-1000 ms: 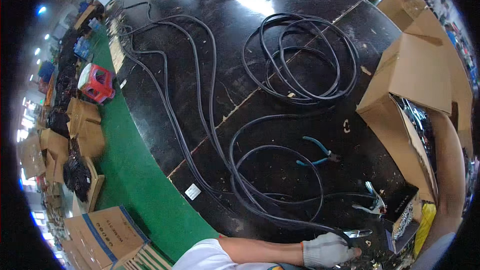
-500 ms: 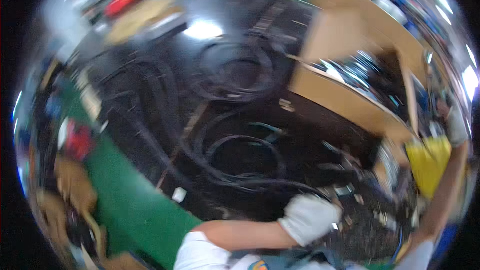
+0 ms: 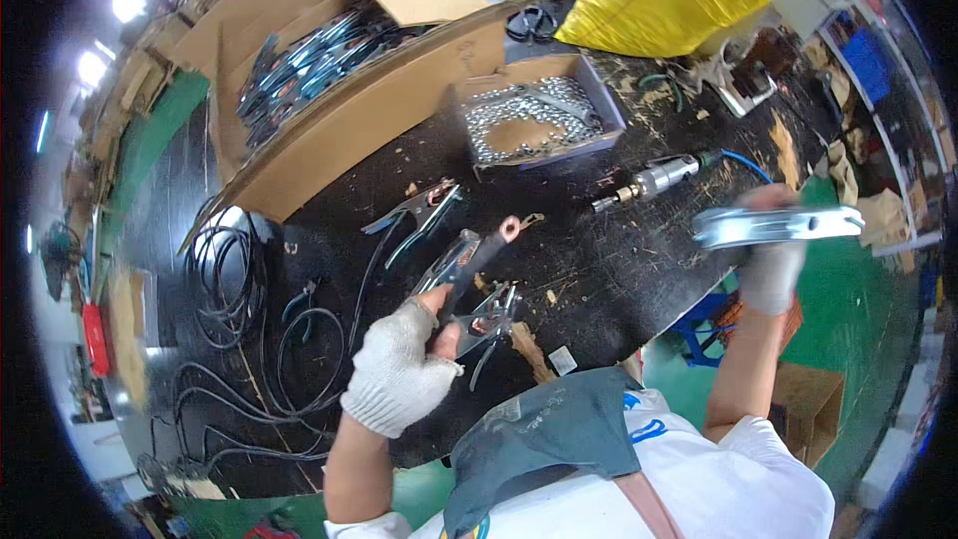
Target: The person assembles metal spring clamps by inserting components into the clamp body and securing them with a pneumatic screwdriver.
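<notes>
My left hand (image 3: pixel 397 367), in a white knit glove with bare fingertips, pinches a short black cable end (image 3: pixel 483 262) tipped with a ring-shaped copper lug (image 3: pixel 510 229). Beside those fingers lie metal spring clamps, one just past the fingertips (image 3: pixel 489 315) and one farther off (image 3: pixel 424 212). Out to the right, above the table's edge, my gloved right hand (image 3: pixel 774 269) is closed around a shiny metal clamp (image 3: pixel 778 227). That clamp hides most of its fingers.
A large cardboard box (image 3: pixel 369 110) full of clamps stands at the back left. Next to it is a small box (image 3: pixel 551 155) of metal fasteners. An air tool (image 3: pixel 659 178) with a blue hose lies right of it. Coiled black cable (image 3: pixel 225 279), pliers (image 3: pixel 301 301) and a yellow bag (image 3: pixel 664 0) lie around.
The view has swung to the right. My right hand, earlier beside the yellow bag with no clamp visible, now holds a metal clamp. My left hand now shows a lug-tipped cable end.
</notes>
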### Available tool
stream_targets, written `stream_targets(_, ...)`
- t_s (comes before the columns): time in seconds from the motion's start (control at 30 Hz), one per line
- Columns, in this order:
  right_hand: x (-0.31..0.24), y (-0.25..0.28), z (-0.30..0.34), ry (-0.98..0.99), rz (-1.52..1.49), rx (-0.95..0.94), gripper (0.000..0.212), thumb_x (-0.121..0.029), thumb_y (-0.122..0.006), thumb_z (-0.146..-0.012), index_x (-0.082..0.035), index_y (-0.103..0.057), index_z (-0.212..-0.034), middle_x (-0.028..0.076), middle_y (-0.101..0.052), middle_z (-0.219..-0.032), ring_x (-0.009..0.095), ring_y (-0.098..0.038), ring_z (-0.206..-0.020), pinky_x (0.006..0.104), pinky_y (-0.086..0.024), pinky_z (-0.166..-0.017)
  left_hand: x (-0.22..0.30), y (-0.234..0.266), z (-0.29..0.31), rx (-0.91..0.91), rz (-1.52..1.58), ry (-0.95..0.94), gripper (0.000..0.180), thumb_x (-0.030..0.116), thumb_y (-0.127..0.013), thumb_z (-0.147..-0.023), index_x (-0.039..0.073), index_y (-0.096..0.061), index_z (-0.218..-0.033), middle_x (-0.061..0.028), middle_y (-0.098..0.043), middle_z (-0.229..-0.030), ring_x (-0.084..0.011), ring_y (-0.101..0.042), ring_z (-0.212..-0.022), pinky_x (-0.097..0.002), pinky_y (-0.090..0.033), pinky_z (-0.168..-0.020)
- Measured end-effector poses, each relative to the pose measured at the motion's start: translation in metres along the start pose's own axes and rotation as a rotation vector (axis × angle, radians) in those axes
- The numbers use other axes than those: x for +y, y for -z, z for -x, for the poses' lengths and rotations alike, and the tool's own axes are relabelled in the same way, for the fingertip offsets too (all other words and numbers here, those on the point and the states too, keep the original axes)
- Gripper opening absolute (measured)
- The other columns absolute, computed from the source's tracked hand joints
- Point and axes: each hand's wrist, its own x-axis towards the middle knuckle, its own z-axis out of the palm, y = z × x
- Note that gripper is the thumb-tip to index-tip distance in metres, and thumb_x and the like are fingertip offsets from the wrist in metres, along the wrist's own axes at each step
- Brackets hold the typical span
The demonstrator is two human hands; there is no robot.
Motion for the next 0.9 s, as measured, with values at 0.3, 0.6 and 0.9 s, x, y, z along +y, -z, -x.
stream_targets(0.3,0.014,-0.059,0.060,-0.713,-0.203,-0.527,0.048,-0.021,-0.090,-0.075,0.000,-0.063,-0.108,0.010,-0.071,-0.093,0.020,-0.069,-0.065,0.0323,-0.058,-0.052,0.012,-0.040,-0.006,0.136,0.111,-0.118,0.026,0.021,-0.067,-0.097,0.001,-0.071,-0.114,-0.0156,-0.068,-0.085,-0.0275,-0.066,-0.073,-0.0363,-0.052,-0.069)
stream_targets(0.6,0.022,-0.087,0.075,-0.458,-0.627,-0.699,0.060,-0.042,-0.091,-0.074,-0.005,-0.059,-0.109,0.013,-0.070,-0.105,0.022,-0.069,-0.093,0.0347,-0.057,-0.079,-0.009,-0.037,-0.002,0.099,0.053,-0.390,0.027,0.020,-0.071,-0.085,0.004,-0.076,-0.107,-0.0141,-0.066,-0.083,-0.0287,-0.065,-0.071,-0.0358,-0.050,-0.064)
stream_targets(0.9,0.034,-0.102,0.105,-0.447,-0.378,-1.033,0.062,-0.033,-0.095,-0.071,-0.001,-0.062,-0.112,0.013,-0.069,-0.101,0.024,-0.067,-0.098,0.0367,-0.055,-0.085,-0.028,-0.043,0.001,0.035,0.051,-0.521,0.042,0.023,-0.083,-0.063,0.015,-0.081,-0.105,-0.0065,-0.068,-0.085,-0.0265,-0.065,-0.072,-0.0368,-0.051,-0.065)
